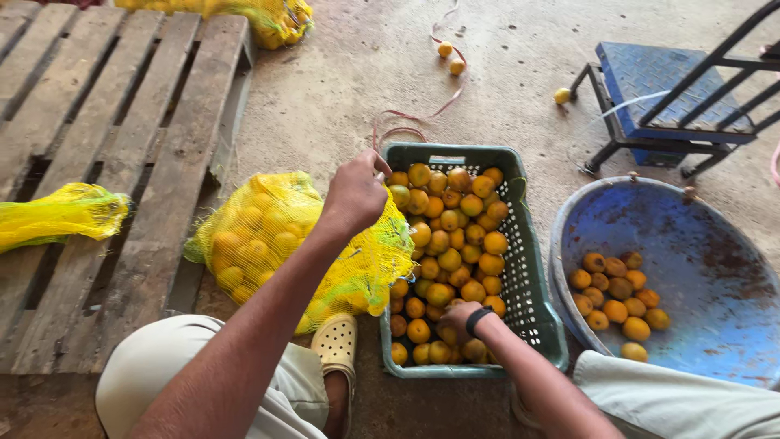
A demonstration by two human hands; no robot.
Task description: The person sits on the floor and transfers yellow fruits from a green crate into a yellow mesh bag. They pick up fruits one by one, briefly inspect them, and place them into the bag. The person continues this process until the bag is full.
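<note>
Bagging step: left hand clamped on net bag mouth; right hand in crate, curled on oranges, grip unclear. Next prob. needs bag mouth held wide.

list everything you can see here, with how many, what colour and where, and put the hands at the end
green crate: one, centre, full of orange fruit
orange fruit: many, in the crate
filled net bag: one, yellow, left of the crate
empty net: one, yellow, on the pallet
wooden pallet: one, grey-brown, left
blue basin: one, right, some fruit inside
blue scale: one, top right
loose fruit: three, on the floor
left hand: holds the bag's mouth
right hand: in the crate's fruit
</note>
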